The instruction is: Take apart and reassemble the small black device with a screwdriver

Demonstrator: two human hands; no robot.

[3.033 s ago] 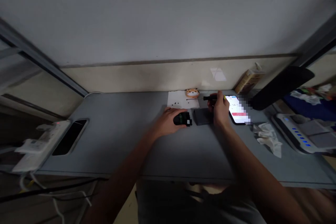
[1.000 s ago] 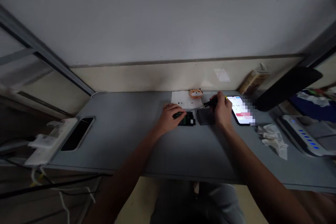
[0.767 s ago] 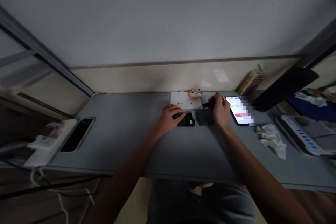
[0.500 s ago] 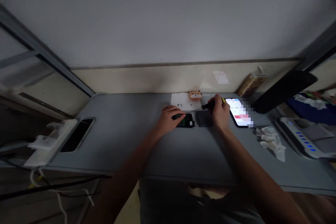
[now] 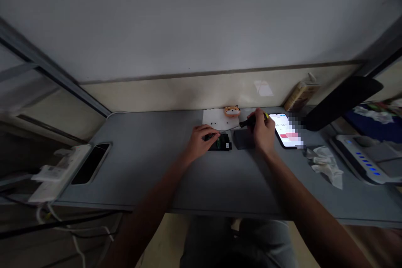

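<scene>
My left hand (image 5: pixel 200 140) rests on the grey desk (image 5: pixel 150 167), its curled fingers holding the left end of a small black device with a green circuit board (image 5: pixel 222 143). My right hand (image 5: pixel 262 130) is closed round a black screwdriver with a yellow tip on its handle (image 5: pixel 247 122); the thin shaft points left toward the device. A dark grey flat cover (image 5: pixel 243 139) lies between the two hands. Behind them a white sheet of paper (image 5: pixel 216 118) carries a few small dark screws.
A lit phone (image 5: pixel 284 131) lies right of my right hand. An orange animal figure (image 5: pixel 231 111) sits at the wall. Crumpled tissue (image 5: pixel 323 163), a device with blue lights (image 5: pixel 361 159), a dark phone (image 5: pixel 89 164) and a power strip (image 5: pixel 53 171) lie around.
Three seconds ago my left hand covered the black device; now its green board shows. My right hand brought the screwdriver's shaft down toward the device. The view shifted a little.
</scene>
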